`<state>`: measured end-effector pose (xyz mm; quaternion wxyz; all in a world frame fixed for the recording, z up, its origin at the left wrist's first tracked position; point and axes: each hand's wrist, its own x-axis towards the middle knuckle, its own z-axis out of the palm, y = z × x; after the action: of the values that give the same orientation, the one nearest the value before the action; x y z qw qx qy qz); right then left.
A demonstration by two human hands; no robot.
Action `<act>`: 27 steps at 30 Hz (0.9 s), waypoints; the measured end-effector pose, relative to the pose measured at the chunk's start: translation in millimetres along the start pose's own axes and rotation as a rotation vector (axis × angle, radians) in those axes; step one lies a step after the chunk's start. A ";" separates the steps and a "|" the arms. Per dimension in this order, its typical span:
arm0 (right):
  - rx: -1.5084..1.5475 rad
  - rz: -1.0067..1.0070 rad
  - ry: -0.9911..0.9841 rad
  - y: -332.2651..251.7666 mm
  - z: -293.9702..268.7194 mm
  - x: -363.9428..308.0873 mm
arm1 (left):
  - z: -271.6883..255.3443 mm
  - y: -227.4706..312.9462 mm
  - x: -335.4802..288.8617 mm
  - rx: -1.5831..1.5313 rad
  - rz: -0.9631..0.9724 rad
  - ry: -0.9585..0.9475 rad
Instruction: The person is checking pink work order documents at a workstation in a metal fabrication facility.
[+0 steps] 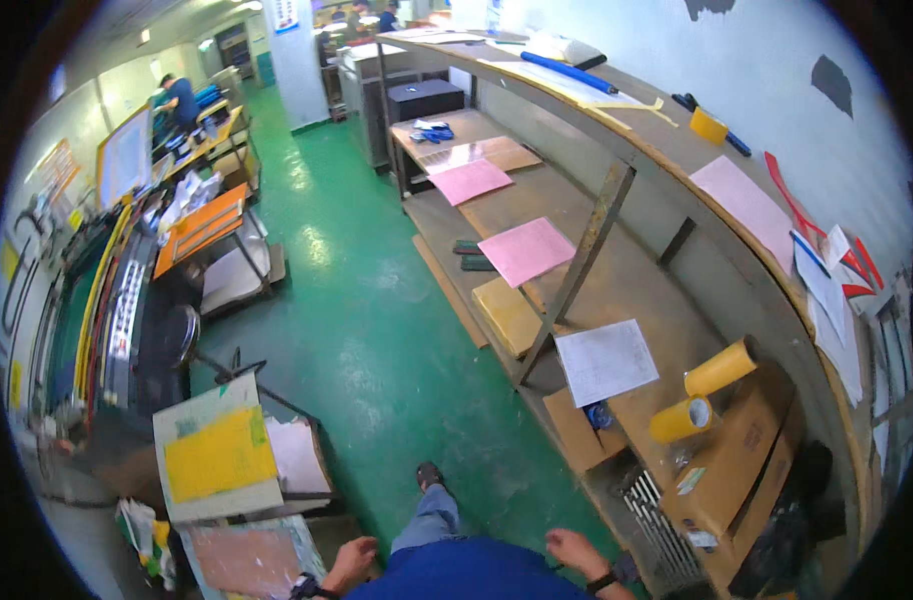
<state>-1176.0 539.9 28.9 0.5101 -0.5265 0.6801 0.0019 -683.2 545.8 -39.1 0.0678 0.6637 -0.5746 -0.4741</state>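
Observation:
My left hand [352,563] hangs by my left side, fingers loosely bent and apart, with nothing seen in it. It is nearest to a worn board with a reddish-brown surface [244,560] at the lower left. On the other side, my right hand [576,551] hangs in the air, also loosely bent and empty. The long bench with a lower shelf [626,350] runs beside it, and a bundle of pale metal rods [659,520] lies nearby. Neither hand touches anything that I can make out. One shoe [429,475] shows ahead of me on the green floor.
Along the shelf lie pink sheets [526,250], a white sheet [606,361], yellow tape rolls [681,419] and a cardboard box [726,465]. At left stand a yellow-topped board [221,453], an orange rack [201,232] and a machine [126,310]. A person [181,100] works farther off.

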 end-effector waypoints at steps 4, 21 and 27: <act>0.260 -0.154 0.019 -136.8 -47.0 49.4 | -75.4 132.9 83.1 -0.178 -0.024 -0.183; 0.689 -0.432 -0.460 -310.5 -122.1 274.4 | -237.6 243.8 287.9 -0.576 -0.041 -0.562; 0.355 -0.571 -0.368 -362.9 -177.4 363.0 | -287.2 309.5 381.9 -0.360 -0.072 -0.683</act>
<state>-1011.0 23.2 55.4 0.6871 -0.5890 0.3928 -0.1636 -738.1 -2.9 102.3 -0.0285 0.4648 -0.4481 -0.7631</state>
